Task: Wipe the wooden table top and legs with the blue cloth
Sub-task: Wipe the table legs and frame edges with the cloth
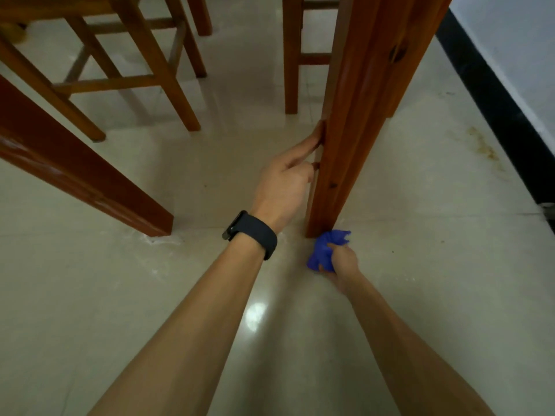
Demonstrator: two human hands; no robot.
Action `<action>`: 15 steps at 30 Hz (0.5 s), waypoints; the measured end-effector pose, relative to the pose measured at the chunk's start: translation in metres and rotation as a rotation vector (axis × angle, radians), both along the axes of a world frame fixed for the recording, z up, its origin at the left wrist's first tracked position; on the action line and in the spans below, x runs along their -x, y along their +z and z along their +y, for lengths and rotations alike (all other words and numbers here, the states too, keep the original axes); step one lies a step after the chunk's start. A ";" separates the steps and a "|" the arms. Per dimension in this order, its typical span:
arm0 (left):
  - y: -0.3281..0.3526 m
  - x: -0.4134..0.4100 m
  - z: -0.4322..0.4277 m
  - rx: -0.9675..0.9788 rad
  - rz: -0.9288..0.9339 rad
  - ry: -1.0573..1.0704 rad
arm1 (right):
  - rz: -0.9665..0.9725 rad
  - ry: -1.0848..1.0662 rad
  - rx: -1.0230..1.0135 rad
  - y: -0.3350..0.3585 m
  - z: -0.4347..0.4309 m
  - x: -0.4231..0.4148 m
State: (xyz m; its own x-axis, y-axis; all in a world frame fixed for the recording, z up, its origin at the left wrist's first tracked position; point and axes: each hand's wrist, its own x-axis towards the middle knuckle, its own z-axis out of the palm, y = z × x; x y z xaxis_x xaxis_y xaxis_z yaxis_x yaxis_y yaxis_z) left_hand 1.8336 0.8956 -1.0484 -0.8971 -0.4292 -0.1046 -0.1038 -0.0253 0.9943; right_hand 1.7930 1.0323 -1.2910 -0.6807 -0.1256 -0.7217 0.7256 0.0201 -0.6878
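A thick reddish wooden table leg [354, 121] stands on the tiled floor at centre right. My left hand [285, 181], with a dark watch on the wrist, holds the leg's left side partway up, fingers and thumb curled onto its edge. My right hand [342, 262] grips a bunched blue cloth [324, 250] low down, right at the foot of the leg and just above the floor. The table top is out of view.
Another table leg [90, 181] slants across the left. Wooden chairs [144, 64] stand behind on the glossy cream tiles [435, 265]. A black skirting board [504, 115] and white wall run along the right.
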 end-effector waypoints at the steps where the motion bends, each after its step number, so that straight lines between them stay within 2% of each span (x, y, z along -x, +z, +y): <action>1: 0.001 -0.001 0.001 -0.002 0.002 -0.004 | -0.019 -0.071 0.110 0.009 -0.011 0.001; 3: 0.003 -0.003 0.004 0.001 0.006 -0.020 | -0.041 -0.121 0.208 0.023 -0.031 0.003; 4: 0.002 -0.004 0.005 0.007 0.007 -0.027 | -0.029 -0.085 0.194 0.029 -0.039 0.003; 8: 0.000 -0.004 0.002 0.009 -0.003 -0.049 | 0.201 0.202 0.147 0.037 -0.050 -0.019; 9: 0.001 -0.004 0.001 0.011 -0.007 -0.048 | 0.141 0.248 0.162 0.033 -0.046 -0.028; 12: 0.006 -0.003 -0.002 0.036 -0.018 -0.055 | -0.092 0.186 0.026 0.016 -0.022 -0.050; 13: 0.007 -0.003 -0.002 0.045 -0.020 -0.057 | -0.133 0.174 0.043 0.015 -0.015 -0.051; 15: 0.006 -0.004 -0.001 0.057 -0.029 -0.059 | -0.082 0.042 0.093 0.016 -0.014 -0.037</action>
